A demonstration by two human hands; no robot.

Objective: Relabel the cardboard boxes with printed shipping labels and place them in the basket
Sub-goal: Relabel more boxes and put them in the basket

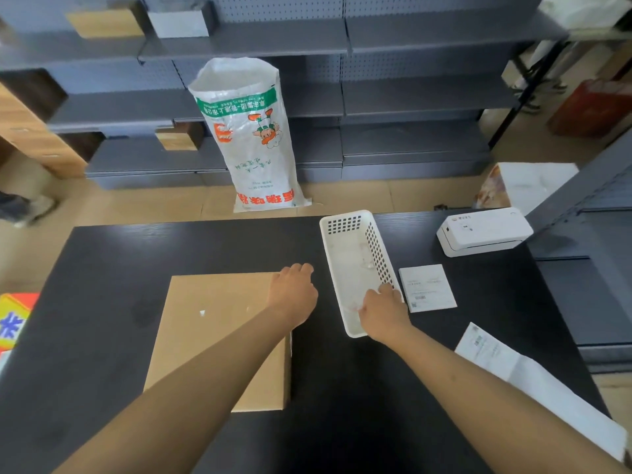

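A flat brown cardboard box (pixel 219 333) lies on the black table (pixel 136 261), with small white scraps of an old label on its top. My left hand (pixel 294 295) rests on the box's far right corner, fingers curled over the edge. A white perforated plastic basket (pixel 352 261) stands just right of the box. My right hand (pixel 383 313) grips the basket's near right rim. A printed shipping label (pixel 427 285) lies flat to the right of the basket. A white label printer (pixel 482 230) sits at the table's far right.
A strip of label backing paper (pixel 533 374) trails along the table's right edge. A large white woven sack (pixel 253 138) stands on the floor beyond the table, before grey shelving (pixel 410 97). A colourful package (pixel 13 319) pokes in at the left edge.
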